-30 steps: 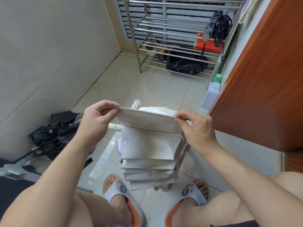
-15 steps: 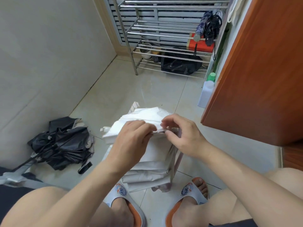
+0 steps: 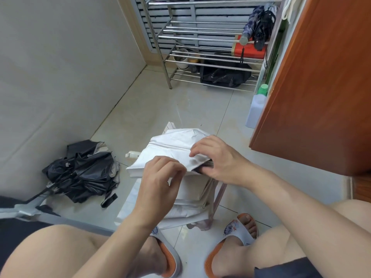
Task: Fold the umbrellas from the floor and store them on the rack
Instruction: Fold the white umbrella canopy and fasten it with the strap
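This is looking like a home's entry corner or balcony nook. A steel rack (image 3: 202,57) is standing against a louvred panel (image 3: 180,19), carrying folded umbrellas (image 3: 259,27), a red box (image 3: 251,50) and a black bag (image 3: 224,77). In front of the rack, glossy floor tiles (image 3: 160,109) are running between a plain wall (image 3: 60,67) and a wooden door (image 3: 321,87).

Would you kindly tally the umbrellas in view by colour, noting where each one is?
White: 1, the white umbrella held by the left hand and right hand.
Black: 2, the black umbrella on the floor and the black folded umbrella on the rack.
Blue patterned: 1, the blue umbrella on the rack.
Total: 4
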